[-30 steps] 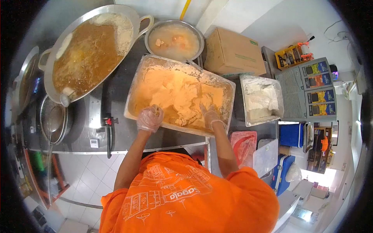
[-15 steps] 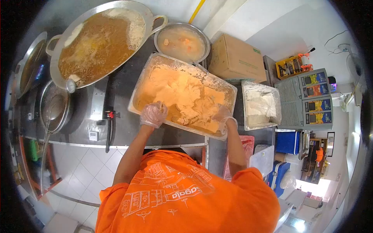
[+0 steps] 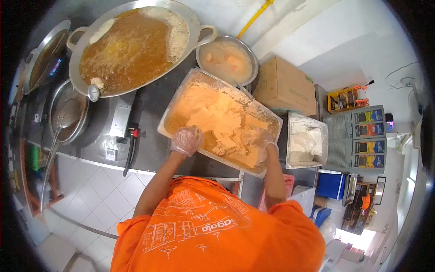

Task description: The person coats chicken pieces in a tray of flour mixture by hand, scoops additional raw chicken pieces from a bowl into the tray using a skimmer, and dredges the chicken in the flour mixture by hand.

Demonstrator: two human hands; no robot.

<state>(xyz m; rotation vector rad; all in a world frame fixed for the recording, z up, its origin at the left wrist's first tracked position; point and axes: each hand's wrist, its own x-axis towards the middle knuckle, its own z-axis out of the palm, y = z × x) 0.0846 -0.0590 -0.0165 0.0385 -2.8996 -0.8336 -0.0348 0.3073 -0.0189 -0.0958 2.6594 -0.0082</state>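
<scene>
A tub (image 3: 222,164) of orange-tinted breading flour (image 3: 213,109) sits at the counter's front, with clumps and a furrow in the flour. My left hand (image 3: 186,139), in a clear plastic glove, is at the tub's near-left rim with its fingers curled; what is inside them, if anything, is hidden. My right hand (image 3: 262,141), also gloved, reaches over the near-right side into the flour. Its fingers are stretched out, dusted and partly blended with the flour. Any piece of food under the coating cannot be made out.
A large wok (image 3: 197,34) of bubbling oil with a thermometer (image 3: 93,93) stands at the back left. Behind the tub is a bowl (image 3: 254,68) of cloudy liquid with pieces. A carton (image 3: 290,86) and a white-flour tub (image 3: 308,138) stand right; a strainer (image 3: 68,113) lies left.
The camera view has shifted, so the counter items appear farther right and slightly lower. My left hand is curled more inward over the rim; my right hand stays in the flour.
</scene>
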